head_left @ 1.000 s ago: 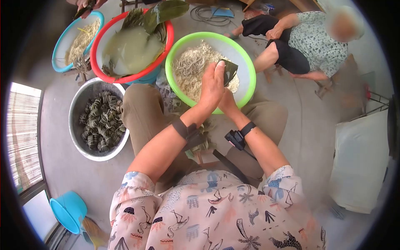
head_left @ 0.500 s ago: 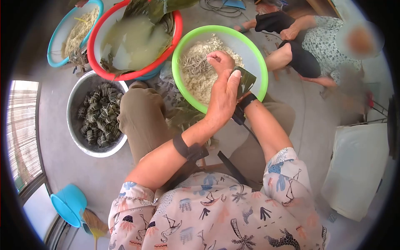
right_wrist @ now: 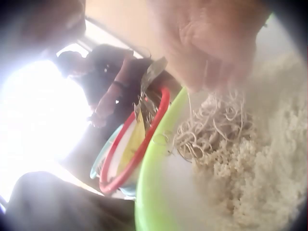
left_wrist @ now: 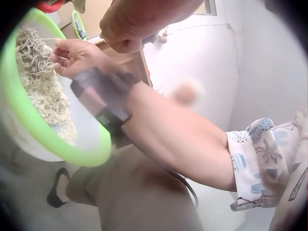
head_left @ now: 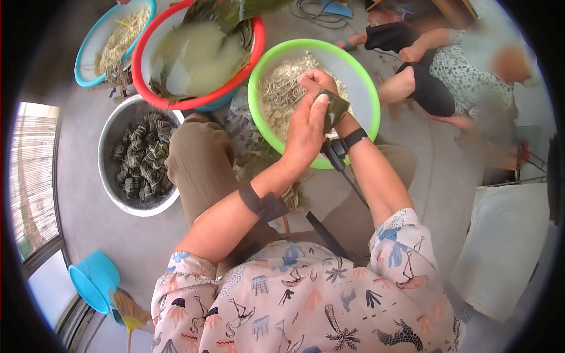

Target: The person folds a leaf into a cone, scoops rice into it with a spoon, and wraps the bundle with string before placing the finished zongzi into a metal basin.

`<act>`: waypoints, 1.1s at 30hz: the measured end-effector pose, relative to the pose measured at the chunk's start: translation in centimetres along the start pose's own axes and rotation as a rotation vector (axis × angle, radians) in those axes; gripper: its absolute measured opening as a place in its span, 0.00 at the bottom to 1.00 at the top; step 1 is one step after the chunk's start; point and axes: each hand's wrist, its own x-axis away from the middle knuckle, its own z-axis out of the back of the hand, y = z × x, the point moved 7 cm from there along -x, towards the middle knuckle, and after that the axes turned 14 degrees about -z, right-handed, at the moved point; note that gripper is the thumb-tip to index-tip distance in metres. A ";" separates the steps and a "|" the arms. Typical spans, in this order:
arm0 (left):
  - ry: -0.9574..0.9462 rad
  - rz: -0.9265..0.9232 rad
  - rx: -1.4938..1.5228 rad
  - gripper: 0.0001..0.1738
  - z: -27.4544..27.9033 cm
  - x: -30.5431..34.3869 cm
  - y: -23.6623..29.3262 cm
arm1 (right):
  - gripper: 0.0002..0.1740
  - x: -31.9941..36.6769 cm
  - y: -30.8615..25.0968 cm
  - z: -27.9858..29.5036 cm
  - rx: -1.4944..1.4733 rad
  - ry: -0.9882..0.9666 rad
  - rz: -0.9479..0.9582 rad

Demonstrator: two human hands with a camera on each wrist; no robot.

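My left hand (head_left: 306,126) grips a folded green leaf packet (head_left: 336,110), its thumb pressed along the near side. Both are above the green-rimmed basin (head_left: 254,106), which holds pale rice grains (head_left: 278,122) and a heap of thin strings (head_left: 275,91). Crossing beneath the left wrist, my right hand (head_left: 322,80) reaches past the packet to the heap. In the left wrist view the right hand (left_wrist: 79,57) pinches a string (left_wrist: 47,38) that runs back to the heap. Strings (right_wrist: 216,122) lie right under its fingertips in the right wrist view.
A red-rimmed basin (head_left: 137,70) with leaves and cloudy water stands left of the green one. Below it, a metal basin (head_left: 106,167) holds many tied dumplings (head_left: 144,156). A blue-rimmed basin (head_left: 82,56) sits far left. Another person (head_left: 471,73) sits at the right.
My right hand has moved from beside the leaf packet to the string heap and now pinches a string. The left hand keeps its grip on the packet. The head view has shifted slightly.
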 end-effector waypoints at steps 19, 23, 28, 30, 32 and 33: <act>0.161 0.125 0.290 0.18 3.4 -4.4 0.0 | 0.07 13.4 -16.8 10.9 -0.072 -0.123 0.360; -0.010 0.066 0.272 0.21 1.3 -5.1 2.7 | 0.07 13.5 -14.8 10.4 -0.017 -0.196 0.311; -0.126 0.091 0.210 0.23 -2.8 -4.4 5.7 | 0.07 14.4 -14.4 9.4 -0.007 -0.245 0.316; -0.278 0.202 0.332 0.23 -4.6 -4.6 5.3 | 0.07 14.4 -14.6 9.7 -0.007 -0.243 0.352; -0.288 0.261 0.327 0.22 -4.2 -5.1 4.2 | 0.06 13.8 -14.3 11.1 -0.034 -0.122 0.359; -0.295 0.318 0.339 0.22 -4.0 -5.2 3.3 | 0.06 13.3 -13.8 11.6 -0.046 -0.120 0.355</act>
